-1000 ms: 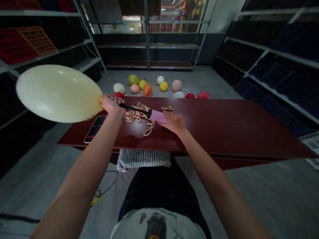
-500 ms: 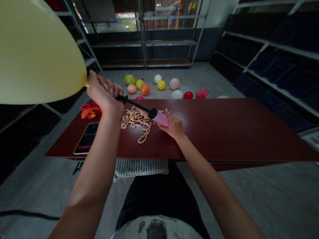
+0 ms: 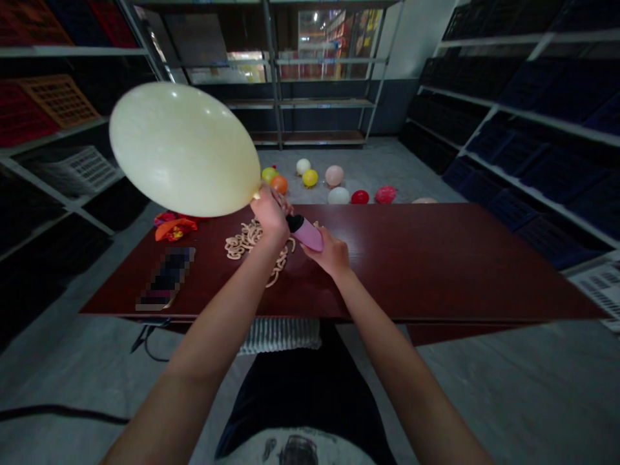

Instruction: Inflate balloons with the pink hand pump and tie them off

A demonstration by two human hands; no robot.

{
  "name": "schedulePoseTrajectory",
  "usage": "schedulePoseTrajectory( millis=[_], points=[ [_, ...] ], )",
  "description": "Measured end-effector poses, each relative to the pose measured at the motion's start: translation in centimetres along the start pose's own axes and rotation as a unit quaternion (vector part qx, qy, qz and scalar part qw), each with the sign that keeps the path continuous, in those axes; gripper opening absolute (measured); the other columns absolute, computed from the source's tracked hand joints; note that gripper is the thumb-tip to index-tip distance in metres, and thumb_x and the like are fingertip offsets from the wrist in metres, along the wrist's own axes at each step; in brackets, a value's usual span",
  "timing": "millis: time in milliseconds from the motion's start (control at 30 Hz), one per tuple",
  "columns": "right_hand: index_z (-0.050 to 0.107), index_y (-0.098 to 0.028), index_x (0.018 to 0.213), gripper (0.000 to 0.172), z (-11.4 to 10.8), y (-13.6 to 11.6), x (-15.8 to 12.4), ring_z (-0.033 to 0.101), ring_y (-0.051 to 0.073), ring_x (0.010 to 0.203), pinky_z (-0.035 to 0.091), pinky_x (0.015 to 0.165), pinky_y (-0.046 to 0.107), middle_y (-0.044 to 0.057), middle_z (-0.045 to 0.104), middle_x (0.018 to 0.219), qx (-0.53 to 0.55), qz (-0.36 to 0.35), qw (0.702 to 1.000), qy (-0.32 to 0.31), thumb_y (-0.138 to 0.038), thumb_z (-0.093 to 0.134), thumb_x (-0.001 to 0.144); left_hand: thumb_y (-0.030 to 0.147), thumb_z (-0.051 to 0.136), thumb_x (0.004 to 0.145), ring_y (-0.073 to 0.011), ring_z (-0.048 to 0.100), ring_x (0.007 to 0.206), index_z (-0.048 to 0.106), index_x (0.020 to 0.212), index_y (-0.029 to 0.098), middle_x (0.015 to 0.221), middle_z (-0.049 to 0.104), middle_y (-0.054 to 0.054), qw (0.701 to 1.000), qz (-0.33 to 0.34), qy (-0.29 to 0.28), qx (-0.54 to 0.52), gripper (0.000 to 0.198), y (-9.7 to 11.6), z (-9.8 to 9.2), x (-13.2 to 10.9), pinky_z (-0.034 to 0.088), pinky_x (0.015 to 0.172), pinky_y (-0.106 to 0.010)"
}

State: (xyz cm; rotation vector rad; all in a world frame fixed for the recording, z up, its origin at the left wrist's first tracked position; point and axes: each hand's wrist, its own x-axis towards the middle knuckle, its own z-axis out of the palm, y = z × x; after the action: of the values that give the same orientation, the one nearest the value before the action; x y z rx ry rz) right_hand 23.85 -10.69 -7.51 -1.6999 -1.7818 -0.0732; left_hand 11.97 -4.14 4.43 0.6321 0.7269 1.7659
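Note:
A large pale yellow balloon (image 3: 184, 150) floats above the left of the dark red table (image 3: 436, 258). My left hand (image 3: 269, 213) is closed on the balloon's neck, pressed against the tip of a pink hand pump (image 3: 306, 232). My right hand (image 3: 330, 253) is wrapped round the pump's pink barrel, just above the tabletop. A heap of limp peach-coloured balloons (image 3: 242, 240) lies on the table under both hands.
A phone (image 3: 166, 279) lies near the table's left front corner. A bundle of orange and red balloons (image 3: 173, 226) lies at the far left edge. Several inflated balloons (image 3: 334, 175) lie on the floor beyond the table. Metal shelving lines the walls.
My left hand has moved right to the pump barrel, so the black rod is no longer showing. The balloon has swung right with it.

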Motion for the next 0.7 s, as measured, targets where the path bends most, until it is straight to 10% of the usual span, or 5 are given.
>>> schedulePoseTrajectory(
  millis=[300,700],
  points=[
    [0.067,-0.022,0.123,0.052,0.6,-0.5,-0.2,0.075,0.025,0.095,0.050,0.075,0.029,0.007,0.078,0.110,-0.018,-0.062,0.998,-0.011,-0.058,0.069,0.086,0.011,0.043,0.090,-0.0089,0.022,0.031,0.025,0.057,0.021,0.041,0.022,0.007,0.996,-0.017,0.079,-0.047,0.039,3.6,-4.2,2.0,0.022,0.038,-0.024],
    [0.066,-0.021,0.119,0.049,1.4,-0.3,-0.6,0.074,0.023,0.090,0.050,0.075,0.029,0.008,0.078,0.107,0.002,-0.118,0.993,-0.002,-0.054,0.073,0.083,0.014,0.035,0.099,-0.0083,0.020,0.033,0.020,0.056,0.019,0.041,0.019,0.006,0.995,0.010,0.091,-0.037,0.045,13.5,-6.0,2.9,0.022,0.039,-0.023]
  ],
)
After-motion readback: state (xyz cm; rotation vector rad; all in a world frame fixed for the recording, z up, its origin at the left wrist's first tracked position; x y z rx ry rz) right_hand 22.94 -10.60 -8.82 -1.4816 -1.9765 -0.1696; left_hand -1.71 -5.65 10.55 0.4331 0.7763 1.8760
